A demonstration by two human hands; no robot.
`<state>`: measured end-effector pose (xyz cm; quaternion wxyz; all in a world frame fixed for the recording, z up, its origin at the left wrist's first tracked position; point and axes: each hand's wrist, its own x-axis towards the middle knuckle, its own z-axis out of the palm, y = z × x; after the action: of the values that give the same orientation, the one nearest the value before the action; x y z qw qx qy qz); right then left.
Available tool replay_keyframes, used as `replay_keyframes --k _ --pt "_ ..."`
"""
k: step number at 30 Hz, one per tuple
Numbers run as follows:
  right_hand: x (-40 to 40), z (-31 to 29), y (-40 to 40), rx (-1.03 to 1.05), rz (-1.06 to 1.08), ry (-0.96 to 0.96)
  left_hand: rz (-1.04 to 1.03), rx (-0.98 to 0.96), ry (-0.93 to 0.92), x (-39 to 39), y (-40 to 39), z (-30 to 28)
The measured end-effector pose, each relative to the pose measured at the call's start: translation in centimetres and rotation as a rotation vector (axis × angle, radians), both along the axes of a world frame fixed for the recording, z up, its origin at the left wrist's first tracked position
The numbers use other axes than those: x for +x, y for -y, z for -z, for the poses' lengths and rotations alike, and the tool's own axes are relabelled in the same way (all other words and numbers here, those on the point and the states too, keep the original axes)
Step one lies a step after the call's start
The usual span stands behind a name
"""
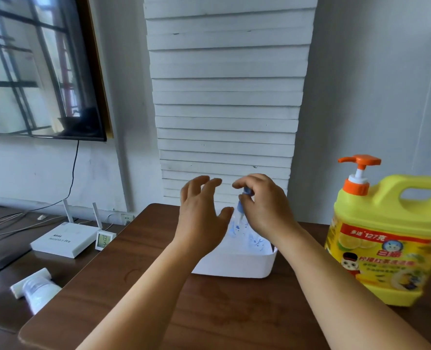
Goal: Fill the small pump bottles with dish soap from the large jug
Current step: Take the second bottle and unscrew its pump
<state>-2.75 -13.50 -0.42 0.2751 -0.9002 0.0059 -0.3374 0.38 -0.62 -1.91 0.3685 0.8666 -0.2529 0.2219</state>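
A white bin (237,265) stands in the middle of the brown table (209,311). Inside it is a small clear pump bottle (239,227) with blue print and a blue pump head. My right hand (262,205) grips that pump head from above, fingers curled round it. My left hand (201,210) hovers just left of the bottle with fingers spread, holding nothing. The large yellow dish soap jug (386,236) with an orange pump stands upright at the right of the table, apart from both hands.
A stack of white boards (227,97) leans on the wall behind the table. To the left, a lower surface carries a white router (62,239), a small digital thermometer (104,240) and a white tube (36,289). A screen (37,66) hangs upper left.
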Motion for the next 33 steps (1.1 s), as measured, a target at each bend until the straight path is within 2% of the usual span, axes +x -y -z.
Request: replay_keyframes --k 3,7,11,16,20,23,26,28,31,33 --pt "-1.8 -0.8 -0.1 0.166 -0.074 0.086 0.092 -0.025 0.035 -1.5 0.7 -1.1" --pt "-4.3 -1.6 -0.2 0.468 -0.203 0.190 0.255 -0.159 -0.110 -4.3 1.3 -2.7" --pt "-6.6 -2.0 0.2 0.630 -0.271 0.210 0.415 -0.296 -0.295 -6.4 2.0 -3.5" --pt "-9.0 -0.8 0.4 0.640 -0.211 0.115 0.429 -0.495 -0.438 -7.4 2.8 -3.5" --pt "-10.3 0.3 0.7 0.632 -0.225 -0.021 0.507 -0.556 -0.518 -7.9 3.1 -3.7" --pt "-10.8 0.6 1.2 0.598 -0.237 -0.095 0.574 -0.543 -0.546 -8.1 3.2 -3.7" --pt "-11.2 0.8 1.7 0.681 -0.308 -0.118 0.657 -0.518 -0.629 -8.2 3.0 -4.1" --pt "-11.2 1.2 1.8 0.635 -0.249 -0.100 0.601 -0.496 -0.586 -8.4 3.3 -4.2" --pt "-11.1 1.8 1.5 0.608 -0.155 -0.092 0.394 -0.440 -0.497 -8.6 4.3 -3.7" --pt "-11.1 2.1 1.9 0.649 -0.131 -0.097 0.470 -0.395 -0.543 -8.5 4.4 -3.4"
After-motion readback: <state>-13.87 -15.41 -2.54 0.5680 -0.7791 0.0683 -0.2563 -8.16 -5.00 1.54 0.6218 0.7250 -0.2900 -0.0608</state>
